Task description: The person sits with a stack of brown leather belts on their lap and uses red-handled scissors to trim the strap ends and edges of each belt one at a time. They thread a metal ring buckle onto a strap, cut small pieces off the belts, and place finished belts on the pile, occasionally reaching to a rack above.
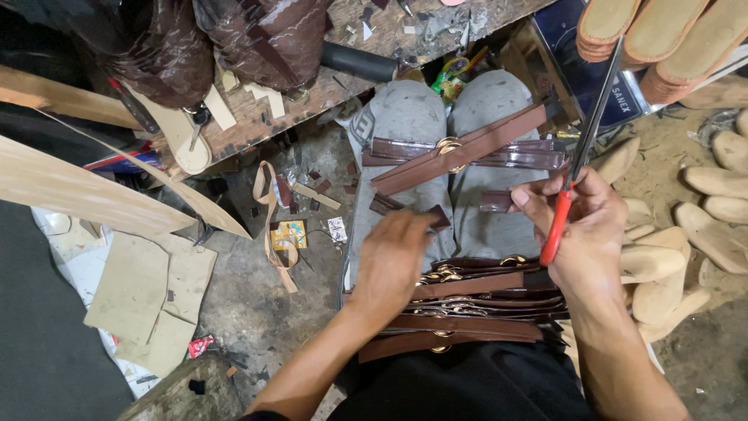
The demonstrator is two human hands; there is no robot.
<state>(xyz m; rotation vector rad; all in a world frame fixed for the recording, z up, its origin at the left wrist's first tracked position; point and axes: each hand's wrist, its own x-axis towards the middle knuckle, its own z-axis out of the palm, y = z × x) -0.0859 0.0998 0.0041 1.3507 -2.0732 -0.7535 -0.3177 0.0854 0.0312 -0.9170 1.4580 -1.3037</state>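
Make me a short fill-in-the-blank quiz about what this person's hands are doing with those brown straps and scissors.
The right hand holds scissors with ____ handles.
The left hand pinches a small brown ____.
Brown straps with gold-coloured buckles lie across the person's ____.
Pale shoe soles are stacked at the upper ____.

Missing words: red; piece; lap; right

left hand (393, 261): palm down, fingers curled, blurred | right hand (583, 234): fist closed, raised, forearm extended

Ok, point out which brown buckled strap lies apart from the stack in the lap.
The long brown leather strap with a gold buckle, lying slantwise across the knees; the others sit piled near the waist.
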